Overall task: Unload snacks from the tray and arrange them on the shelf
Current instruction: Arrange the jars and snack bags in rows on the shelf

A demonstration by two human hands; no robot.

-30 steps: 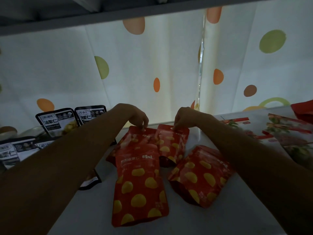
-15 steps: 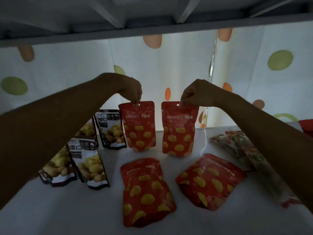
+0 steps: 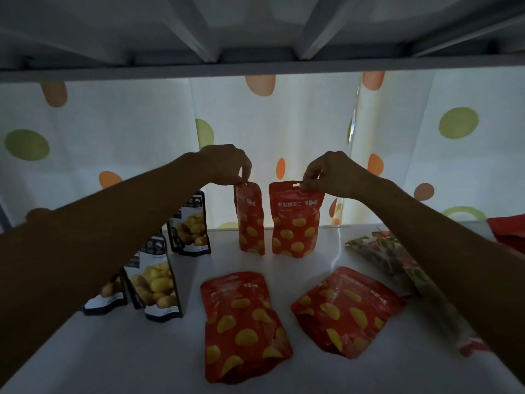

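Note:
Two red snack pouches with yellow spots stand upright at the back of the white shelf [image 3: 85,351]. My left hand [image 3: 227,164] pinches the top edge of the left pouch [image 3: 250,220], which is turned partly sideways. The top right corner of the right pouch [image 3: 295,223] is pinched by my right hand [image 3: 331,173]; this pouch faces me. Two more red pouches lie flat nearer to me, one [image 3: 241,325] in the middle and one [image 3: 346,311] to its right.
Three black-and-white pouches showing yellow nuts stand at the left [image 3: 154,282], [image 3: 190,226], [image 3: 109,294]. A leaf-patterned bag [image 3: 397,260] lies at the right, a red pack [image 3: 508,231] beyond it. The upper shelf's underside [image 3: 255,38] hangs overhead; a spotted curtain [image 3: 136,132] closes the back.
Both hands lifted two red pouches from lying flat and stood them upright at the back. Since half a second ago the left pouch has twisted sideways.

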